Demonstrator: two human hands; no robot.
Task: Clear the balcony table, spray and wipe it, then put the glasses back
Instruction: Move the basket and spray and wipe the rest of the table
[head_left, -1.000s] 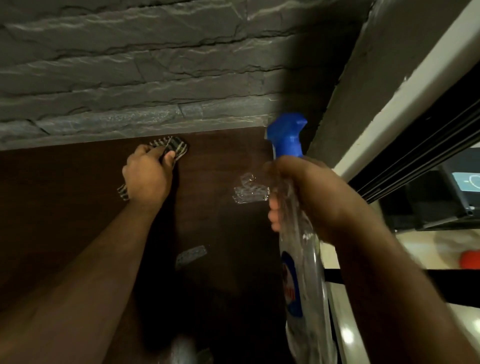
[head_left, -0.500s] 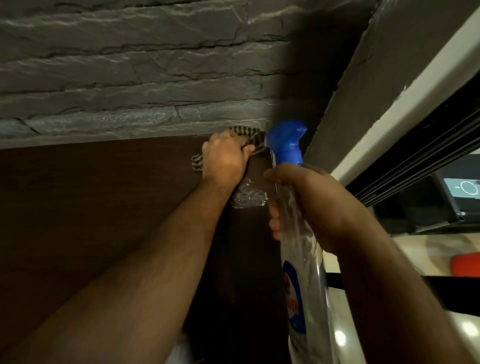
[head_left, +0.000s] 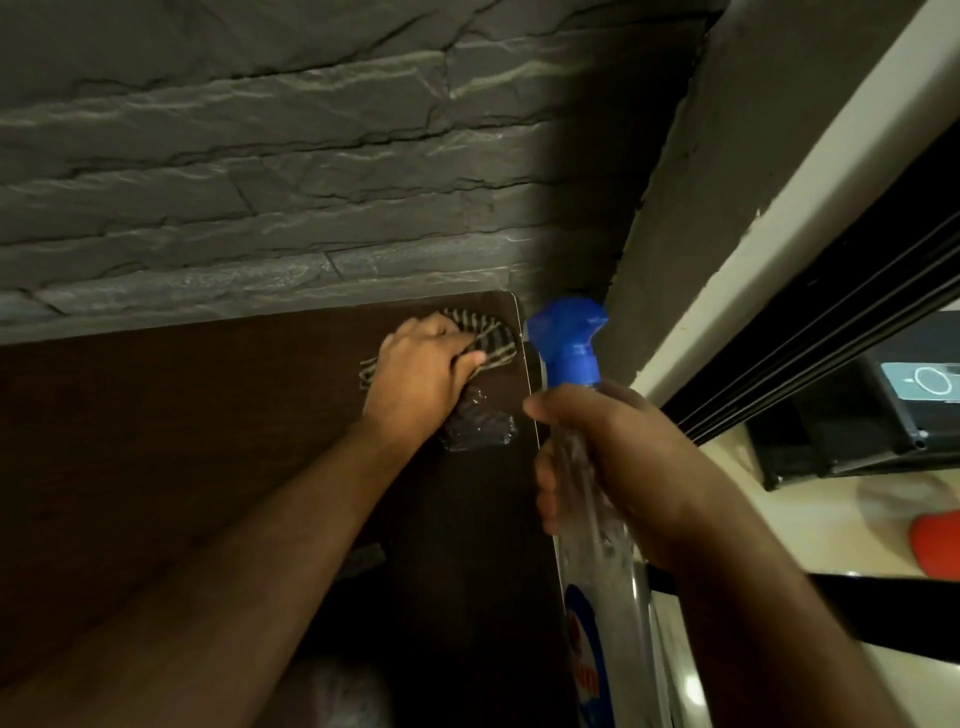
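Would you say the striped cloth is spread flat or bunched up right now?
Bunched up. The striped cloth is crumpled under the left hand at the table's far right corner, with only folds poking out.

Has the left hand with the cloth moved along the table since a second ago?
Yes. The left hand and striped cloth slid rightward along the wall-side edge to the table's far right corner.

spray bottle (head_left: 597, 545) | blue-and-red label low on its clear body, lettering cut off and blurred, unreadable | dark device (head_left: 893, 410) at right | pale panel with a white ring symbol, small marks beside it too small to read | no other text or numbers legible
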